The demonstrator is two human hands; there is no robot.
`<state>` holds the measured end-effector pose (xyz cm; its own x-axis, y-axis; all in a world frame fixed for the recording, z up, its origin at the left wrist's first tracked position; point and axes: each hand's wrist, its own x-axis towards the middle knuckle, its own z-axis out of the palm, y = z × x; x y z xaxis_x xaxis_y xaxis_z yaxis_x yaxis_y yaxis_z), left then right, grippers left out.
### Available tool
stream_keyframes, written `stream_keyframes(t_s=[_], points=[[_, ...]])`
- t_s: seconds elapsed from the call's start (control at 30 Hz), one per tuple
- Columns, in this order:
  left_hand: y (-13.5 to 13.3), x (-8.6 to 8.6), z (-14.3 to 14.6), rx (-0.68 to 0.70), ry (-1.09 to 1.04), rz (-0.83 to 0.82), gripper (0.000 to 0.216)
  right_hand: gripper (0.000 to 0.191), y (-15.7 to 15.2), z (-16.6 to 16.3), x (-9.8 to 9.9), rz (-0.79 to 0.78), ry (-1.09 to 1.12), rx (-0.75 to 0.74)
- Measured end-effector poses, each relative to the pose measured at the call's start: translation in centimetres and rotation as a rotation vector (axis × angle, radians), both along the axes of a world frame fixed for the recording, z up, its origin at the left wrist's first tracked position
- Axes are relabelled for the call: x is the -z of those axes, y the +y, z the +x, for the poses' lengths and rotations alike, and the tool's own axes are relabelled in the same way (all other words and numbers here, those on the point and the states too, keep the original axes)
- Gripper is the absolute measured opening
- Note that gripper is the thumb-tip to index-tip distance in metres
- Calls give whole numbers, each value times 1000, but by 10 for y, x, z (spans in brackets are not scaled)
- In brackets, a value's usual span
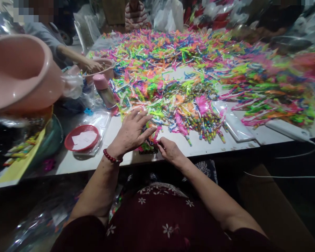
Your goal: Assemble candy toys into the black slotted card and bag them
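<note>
Two hands: left hand (131, 133), right hand (169, 150), one red basket (81, 138)

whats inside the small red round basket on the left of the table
Inside the small red round plastic basket lies a white sheet of paper that covers most of its floor. Anything beneath that sheet is hidden. The basket itself rests on clear plastic bags.

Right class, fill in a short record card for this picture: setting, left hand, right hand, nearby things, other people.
setting: white table covered by a heap of bright plastic strips
left hand: left hand spread flat, fingers open, on a small bundle of strips; red bead bracelet on the wrist
right hand: right hand pinching at the same bundle's edge
nearby things: red basket, pink bottle, pink basin
other people: a co-worker's hand in a pink bowl
</note>
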<state>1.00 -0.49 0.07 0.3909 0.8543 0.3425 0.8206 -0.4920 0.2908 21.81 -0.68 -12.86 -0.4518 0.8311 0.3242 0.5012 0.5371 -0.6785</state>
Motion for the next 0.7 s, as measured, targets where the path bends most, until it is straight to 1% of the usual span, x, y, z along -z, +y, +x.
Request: stream_keyframes(t_s=[0.1,0.23,0.37,0.47,0.53,0.6,0.67,0.7], points=[[0,0,0,-6,-2,-8,55,4,5,3,-6,-18,-69,-10],[-2,-2,0,-14,4,-23,54,5,11,5,-9,-76,-110,-2],[-2,-3,1,3,4,-25,56,4,7,-3,-13,-19,-179,-47],[-1,-2,2,4,-6,-14,55,9,1,-13,-15,1,-212,-45],[0,-1,2,-5,-13,-7,52,11,0,-16,-15,-16,-200,-30],[1,0,2,-10,-17,-1,49,9,2,-13,-13,-58,-154,-26],[1,0,1,-11,-21,5,47,9,9,0,-10,-116,-88,-16],[1,0,1,-9,-23,9,46,13,13,10,-9,-132,-67,17]])
